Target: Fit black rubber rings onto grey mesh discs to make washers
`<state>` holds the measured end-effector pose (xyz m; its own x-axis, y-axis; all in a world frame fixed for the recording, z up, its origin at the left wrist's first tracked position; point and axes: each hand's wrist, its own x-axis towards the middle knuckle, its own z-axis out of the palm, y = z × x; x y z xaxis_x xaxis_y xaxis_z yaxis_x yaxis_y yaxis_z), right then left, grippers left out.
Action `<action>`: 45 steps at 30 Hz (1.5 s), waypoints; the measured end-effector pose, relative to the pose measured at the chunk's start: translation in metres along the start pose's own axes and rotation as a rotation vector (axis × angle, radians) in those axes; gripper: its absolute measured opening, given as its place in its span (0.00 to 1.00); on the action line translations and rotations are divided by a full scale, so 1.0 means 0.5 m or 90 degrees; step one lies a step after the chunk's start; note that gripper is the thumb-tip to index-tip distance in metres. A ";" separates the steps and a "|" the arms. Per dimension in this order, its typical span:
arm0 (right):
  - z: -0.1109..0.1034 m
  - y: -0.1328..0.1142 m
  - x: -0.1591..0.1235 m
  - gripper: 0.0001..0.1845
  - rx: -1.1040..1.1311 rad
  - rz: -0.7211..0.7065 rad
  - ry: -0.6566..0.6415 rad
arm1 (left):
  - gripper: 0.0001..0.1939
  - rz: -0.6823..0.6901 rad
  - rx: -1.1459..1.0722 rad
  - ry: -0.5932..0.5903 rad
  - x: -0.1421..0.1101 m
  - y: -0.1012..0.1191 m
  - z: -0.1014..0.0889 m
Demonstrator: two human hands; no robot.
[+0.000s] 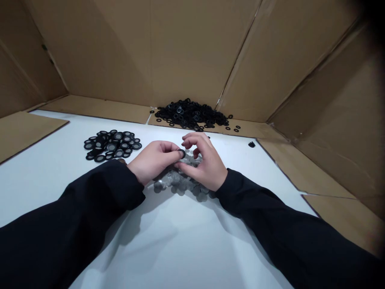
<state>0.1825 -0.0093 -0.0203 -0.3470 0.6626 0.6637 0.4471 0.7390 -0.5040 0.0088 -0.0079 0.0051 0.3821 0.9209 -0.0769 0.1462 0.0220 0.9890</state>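
Note:
My left hand (153, 159) pinches a small black rubber ring (181, 153) between thumb and fingertips. My right hand (203, 160) is curled right beside it, fingertips bent toward the ring and over a heap of grey mesh discs (180, 185) lying on the white table (180, 241). Both hands hover just above that heap. Whether the right fingers hold a disc is hidden. Both arms wear black sleeves.
A large pile of black rings (192, 113) lies at the back on cardboard. A flat cluster of rings fitted with mesh (112, 145) sits to the left. One stray black piece (252, 144) lies at right. Cardboard walls (180, 48) enclose the table.

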 end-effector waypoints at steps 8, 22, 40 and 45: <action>-0.003 0.007 -0.004 0.14 0.015 -0.010 -0.010 | 0.12 -0.015 -0.026 -0.017 0.000 -0.004 -0.003; -0.005 0.004 -0.003 0.13 0.022 -0.004 -0.020 | 0.09 -0.014 -0.016 -0.042 -0.001 -0.002 -0.004; 0.001 0.007 -0.005 0.05 0.099 0.155 -0.026 | 0.12 0.043 0.065 0.003 0.002 -0.009 -0.013; 0.002 0.005 -0.005 0.07 0.134 0.201 -0.036 | 0.12 0.057 0.118 0.025 0.001 -0.007 -0.014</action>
<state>0.1836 -0.0088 -0.0239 -0.2676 0.8626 0.4293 0.3615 0.5029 -0.7851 0.0021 -0.0046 0.0023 0.3651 0.9308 0.0184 0.2801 -0.1286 0.9513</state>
